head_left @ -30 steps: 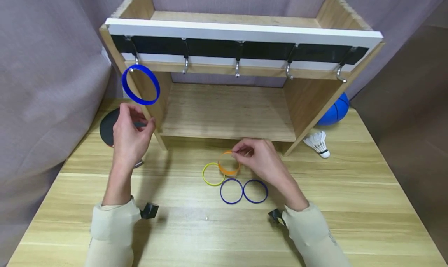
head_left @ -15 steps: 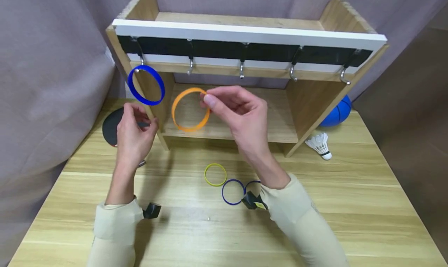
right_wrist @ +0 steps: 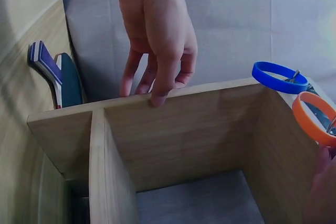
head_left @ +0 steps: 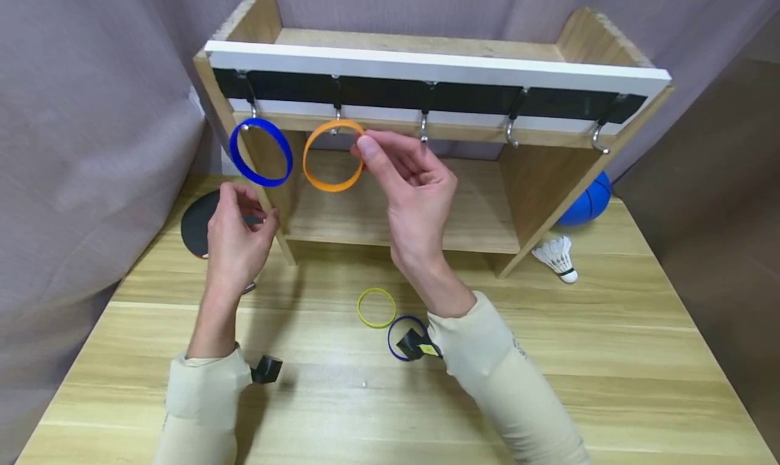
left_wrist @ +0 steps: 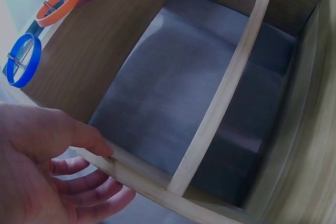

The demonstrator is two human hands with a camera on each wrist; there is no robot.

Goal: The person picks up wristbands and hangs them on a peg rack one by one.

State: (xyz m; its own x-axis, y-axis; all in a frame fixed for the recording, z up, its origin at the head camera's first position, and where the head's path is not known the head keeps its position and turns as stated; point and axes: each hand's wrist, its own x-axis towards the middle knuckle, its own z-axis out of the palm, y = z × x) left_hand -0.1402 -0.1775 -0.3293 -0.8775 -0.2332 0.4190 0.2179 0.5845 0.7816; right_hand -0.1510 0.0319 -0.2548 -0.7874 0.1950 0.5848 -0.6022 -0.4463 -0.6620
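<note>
My right hand (head_left: 420, 201) pinches an orange wristband (head_left: 332, 188) at its right side, between thumb and fingers. The band's upper edge overlaps the second hook (head_left: 338, 115) from the left in the head view; in the left wrist view a hook's metal tip shows inside the orange loop. A blue wristband (head_left: 263, 181) hangs from the leftmost hook. My left hand (head_left: 240, 241) grips the wooden shelf's left side panel (right_wrist: 210, 87), thumb on the inner face and fingers outside.
A yellow wristband (head_left: 358, 308) and a dark blue one (head_left: 389, 340) lie on the table, the latter partly behind the right wrist camera (head_left: 409, 344). A black paddle (head_left: 198, 225) is left of the shelf; a shuttlecock (head_left: 556, 256) and a blue ball (head_left: 586, 204) are right.
My right hand has lifted the orange wristband from the table and carried it up and left to the second hook. My left hand stays on the side panel.
</note>
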